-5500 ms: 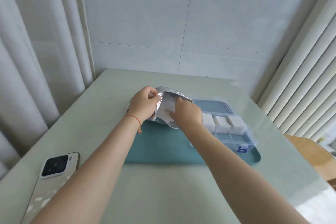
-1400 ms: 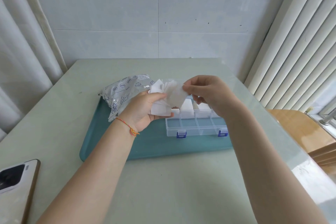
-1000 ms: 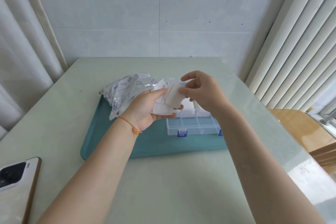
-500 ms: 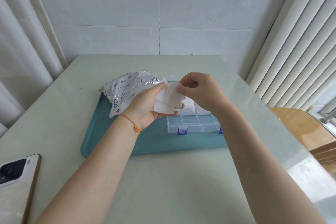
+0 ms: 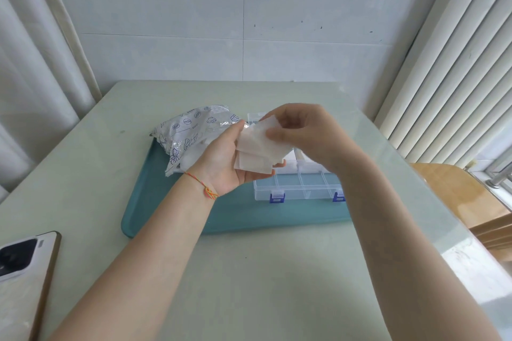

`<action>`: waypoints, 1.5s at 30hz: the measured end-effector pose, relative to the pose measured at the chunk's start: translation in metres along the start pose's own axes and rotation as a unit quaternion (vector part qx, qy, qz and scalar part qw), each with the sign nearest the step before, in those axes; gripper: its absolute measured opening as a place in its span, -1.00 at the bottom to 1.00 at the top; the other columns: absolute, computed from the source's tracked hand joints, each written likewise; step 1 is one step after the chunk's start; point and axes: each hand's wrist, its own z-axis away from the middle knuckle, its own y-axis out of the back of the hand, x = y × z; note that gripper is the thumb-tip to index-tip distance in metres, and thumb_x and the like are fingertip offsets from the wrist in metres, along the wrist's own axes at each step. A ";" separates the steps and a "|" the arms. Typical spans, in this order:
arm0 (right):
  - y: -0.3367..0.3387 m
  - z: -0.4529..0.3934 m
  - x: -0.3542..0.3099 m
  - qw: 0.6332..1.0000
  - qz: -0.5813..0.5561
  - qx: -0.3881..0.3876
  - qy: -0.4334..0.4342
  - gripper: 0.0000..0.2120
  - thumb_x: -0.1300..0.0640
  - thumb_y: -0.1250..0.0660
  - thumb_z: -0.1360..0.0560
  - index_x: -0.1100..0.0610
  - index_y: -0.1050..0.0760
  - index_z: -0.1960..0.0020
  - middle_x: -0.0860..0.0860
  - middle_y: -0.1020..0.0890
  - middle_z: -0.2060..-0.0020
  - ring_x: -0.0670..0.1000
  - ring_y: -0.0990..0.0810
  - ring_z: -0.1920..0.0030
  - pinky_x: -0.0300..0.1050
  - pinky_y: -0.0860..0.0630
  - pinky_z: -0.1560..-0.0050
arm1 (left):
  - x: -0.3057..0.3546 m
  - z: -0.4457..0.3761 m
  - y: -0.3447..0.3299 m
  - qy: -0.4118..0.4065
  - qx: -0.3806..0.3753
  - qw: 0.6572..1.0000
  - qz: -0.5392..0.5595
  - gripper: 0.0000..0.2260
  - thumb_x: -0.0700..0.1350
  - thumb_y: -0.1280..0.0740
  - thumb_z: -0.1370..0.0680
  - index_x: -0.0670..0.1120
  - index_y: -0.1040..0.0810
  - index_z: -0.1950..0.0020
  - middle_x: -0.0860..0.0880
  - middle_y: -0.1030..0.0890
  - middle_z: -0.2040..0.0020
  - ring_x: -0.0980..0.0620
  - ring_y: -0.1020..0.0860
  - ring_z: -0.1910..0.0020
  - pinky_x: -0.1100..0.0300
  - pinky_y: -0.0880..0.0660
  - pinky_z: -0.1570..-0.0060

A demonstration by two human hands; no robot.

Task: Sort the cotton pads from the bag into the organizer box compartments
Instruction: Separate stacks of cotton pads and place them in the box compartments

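Observation:
Both hands are raised over the left end of the clear organizer box (image 5: 297,188). My left hand (image 5: 224,160) lies palm up and holds a small stack of white cotton pads (image 5: 256,152). My right hand (image 5: 302,133) pinches the top pads of that stack between thumb and fingers. The silver printed bag (image 5: 191,133) lies open on the teal tray (image 5: 238,219), behind my left hand. The box has blue latches at its front; its front compartments show no pads, and white pads sit in the row behind, partly hidden by my hands.
A phone (image 5: 22,271) lies camera-up at the table's near left edge. Curtains hang at the left, a ribbed white radiator or blind at the right, and a wooden surface (image 5: 457,191) lies beyond the table's right edge.
I took pads out of the bag and brought them over the box. In the last second both hands stayed nearly still while my right fingers shifted on the top pads.

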 end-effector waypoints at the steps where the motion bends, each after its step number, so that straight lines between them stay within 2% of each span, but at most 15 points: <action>1: -0.005 -0.001 0.000 0.999 0.036 -0.003 0.006 -0.86 0.29 -0.44 -0.47 0.05 -0.63 0.08 -0.03 -0.69 0.20 -0.14 -0.62 0.20 -0.23 -0.56 0.11 | -0.001 -0.001 0.000 0.006 -0.006 1.000 -0.002 -0.50 0.19 0.01 -0.67 -0.09 -0.54 -0.30 -0.22 -0.65 -0.13 -0.31 -0.64 -0.05 0.11 -0.61 0.26; 3: -0.015 -0.003 0.001 0.991 0.130 0.004 0.022 -0.90 0.23 -0.45 -0.46 0.05 -0.63 0.09 -0.13 -0.64 0.25 -0.23 -0.56 0.26 -0.32 -0.47 0.17 | -0.003 -0.003 0.000 0.013 -0.008 1.000 -0.001 -0.50 0.21 0.01 -0.67 -0.05 -0.60 -0.21 -0.15 -0.68 -0.07 -0.26 -0.66 0.02 0.08 -0.62 0.25; 6: -0.024 -0.003 0.004 0.967 0.251 0.003 0.044 -0.85 0.17 -0.45 -0.46 0.10 -0.61 -0.02 -0.05 -0.55 0.14 -0.06 -0.49 0.07 -0.18 -0.38 0.07 | -0.003 -0.003 -0.001 0.013 0.001 1.000 0.014 -0.55 0.20 0.00 -0.67 -0.01 -0.60 -0.09 -0.03 -0.69 0.05 -0.12 -0.69 0.17 0.03 -0.65 0.22; 9: -0.031 -0.004 0.007 0.958 0.285 -0.021 0.036 -0.69 0.13 -0.46 -0.45 0.07 -0.53 -0.17 -0.03 -0.48 0.06 0.02 -0.40 -0.05 -0.10 -0.37 -0.06 | -0.005 -0.006 0.000 0.008 0.011 0.999 0.032 -0.57 0.18 -0.01 -0.68 -0.01 -0.60 -0.03 0.00 -0.69 0.12 -0.05 -0.68 0.23 0.03 -0.64 0.26; 12: -0.035 -0.004 0.007 0.952 0.304 -0.023 0.029 -0.64 0.13 -0.45 -0.46 0.06 -0.50 -0.24 -0.04 -0.44 0.05 0.00 -0.35 -0.02 -0.12 -0.32 -0.02 | -0.006 -0.008 0.002 0.006 0.018 0.999 0.036 -0.59 0.15 -0.02 -0.68 -0.01 -0.59 0.02 -0.01 -0.68 0.17 -0.03 -0.67 0.27 0.05 -0.63 0.30; 18: -0.031 -0.003 0.004 0.968 0.248 0.011 0.029 -0.88 0.17 -0.37 -0.51 0.12 -0.56 -0.04 0.03 -0.57 0.05 0.05 -0.53 0.03 -0.10 -0.45 0.02 | -0.004 -0.010 0.005 -0.003 0.025 0.999 0.028 -0.61 0.10 -0.04 -0.69 -0.05 -0.61 -0.03 -0.04 -0.69 0.14 -0.03 -0.68 0.25 0.05 -0.64 0.19; 22: -0.022 -0.003 -0.001 0.984 0.173 0.035 0.024 -0.95 0.16 -0.37 -0.53 0.09 -0.58 0.01 -0.06 -0.67 0.11 -0.08 -0.59 0.08 -0.26 -0.48 0.07 | -0.003 -0.008 0.005 -0.021 0.021 1.000 0.010 -0.68 -0.07 -0.08 -0.67 -0.09 -0.62 -0.04 -0.10 -0.69 0.08 -0.13 -0.68 0.17 0.12 -0.63 0.24; 26: -0.011 -0.005 0.000 0.987 0.126 0.095 0.022 -0.98 0.17 -0.38 -0.53 0.07 -0.58 0.06 -0.07 -0.65 0.19 -0.12 -0.55 0.21 -0.30 -0.47 0.16 | -0.004 -0.007 0.006 -0.025 0.041 0.997 0.054 -0.71 -0.16 -0.11 -0.65 -0.25 -0.50 -0.27 -0.26 -0.64 -0.07 -0.25 -0.68 0.10 0.11 -0.62 0.32; 29: -0.003 -0.004 -0.002 0.993 0.050 0.110 -0.014 -0.96 0.15 -0.42 -0.52 0.11 -0.58 0.10 -0.05 -0.65 0.28 -0.09 -0.54 0.31 -0.12 -0.51 0.24 | -0.004 -0.008 0.007 -0.022 0.037 0.996 0.083 -0.66 -0.15 -0.12 -0.65 -0.30 -0.45 -0.33 -0.31 -0.60 -0.15 -0.30 -0.65 0.05 0.02 -0.65 0.17; 31: -0.003 -0.001 -0.006 0.996 0.005 0.071 -0.045 -0.91 0.14 -0.45 -0.50 0.15 -0.58 0.12 -0.06 -0.63 0.36 -0.15 -0.49 0.43 -0.26 -0.45 0.37 | -0.004 -0.009 0.007 -0.026 0.030 0.995 0.094 -0.69 -0.16 -0.10 -0.64 -0.28 -0.49 -0.27 -0.31 -0.59 -0.16 -0.30 -0.62 0.00 -0.05 -0.61 -0.01; 34: -0.015 0.002 -0.009 0.996 0.041 0.033 -0.077 -0.87 0.11 -0.47 -0.49 0.16 -0.58 0.16 -0.07 -0.58 0.44 -0.22 -0.42 0.55 -0.41 -0.32 0.47 | -0.004 -0.010 0.006 -0.036 0.021 0.992 0.120 -0.74 -0.18 -0.10 -0.64 -0.24 -0.54 -0.14 -0.24 -0.61 -0.12 -0.23 -0.58 -0.04 -0.11 -0.48 -0.23; 38: -0.033 -0.002 -0.003 0.988 0.082 0.057 -0.121 -0.72 0.04 -0.42 -0.51 0.26 -0.54 0.17 0.01 -0.49 0.39 -0.15 -0.33 0.54 -0.33 -0.22 0.50 | -0.006 -0.014 0.006 -0.044 0.035 0.985 0.165 -0.73 -0.07 -0.12 -0.67 -0.19 -0.52 -0.18 -0.18 -0.63 -0.05 -0.09 -0.62 0.04 0.04 -0.65 0.10; 40: -0.041 -0.003 -0.001 0.985 0.063 0.079 -0.140 -0.71 0.02 -0.40 -0.52 0.19 -0.45 0.21 -0.01 -0.38 0.39 -0.06 -0.27 0.43 -0.21 -0.19 0.43 | -0.009 -0.018 0.006 -0.063 0.043 0.982 0.174 -0.70 -0.01 -0.09 -0.69 -0.14 -0.50 -0.25 -0.13 -0.62 -0.05 -0.04 -0.61 0.04 0.11 -0.60 0.11; 42: -0.049 -0.004 0.002 0.983 0.044 0.088 -0.153 -0.70 0.02 -0.39 -0.52 0.16 -0.37 0.24 -0.03 -0.34 0.39 -0.04 -0.26 0.39 -0.18 -0.18 0.39 | -0.012 -0.020 0.003 -0.080 0.035 0.981 0.174 -0.73 0.00 -0.09 -0.69 -0.07 -0.53 -0.15 -0.06 -0.62 0.05 0.03 -0.61 0.12 0.19 -0.55 0.17; 45: -0.055 -0.004 0.006 0.982 0.042 0.098 -0.156 -0.73 0.05 -0.41 -0.51 0.12 -0.40 0.25 -0.05 -0.46 0.33 -0.04 -0.40 0.32 -0.19 -0.28 0.35 | -0.014 -0.022 0.000 -0.093 0.029 0.978 0.184 -0.77 0.01 -0.09 -0.69 0.00 -0.51 -0.09 -0.02 -0.60 0.08 0.05 -0.58 0.16 0.20 -0.50 0.20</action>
